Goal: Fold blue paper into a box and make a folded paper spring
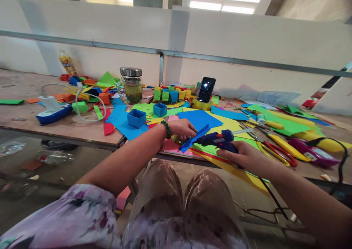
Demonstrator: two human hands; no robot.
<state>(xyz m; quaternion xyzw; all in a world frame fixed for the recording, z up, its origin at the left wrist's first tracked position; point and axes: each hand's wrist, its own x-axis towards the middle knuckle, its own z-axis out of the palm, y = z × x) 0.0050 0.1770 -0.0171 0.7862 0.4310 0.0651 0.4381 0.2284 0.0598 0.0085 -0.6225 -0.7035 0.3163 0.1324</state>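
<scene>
My right hand point(246, 157) is closed round the grip of a blue glue gun point(218, 139), whose nozzle points left at a folded blue paper piece point(194, 139). My left hand point(181, 129), with a green bead bracelet on the wrist, pinches that blue piece at the table's front edge, fingers closed on it. Under both lie pink, green and yellow paper sheets point(228, 126). Two finished blue paper boxes point(136, 117) stand just left of my left hand.
A glass jar point(132, 84) with a metal lid, a phone point(206, 89) on a yellow stand, small coloured paper cubes point(170, 93), red-handled scissors point(277, 152), a purple tool point(313, 153) and a power strip point(52, 111) with white cable crowd the wooden table point(82, 130).
</scene>
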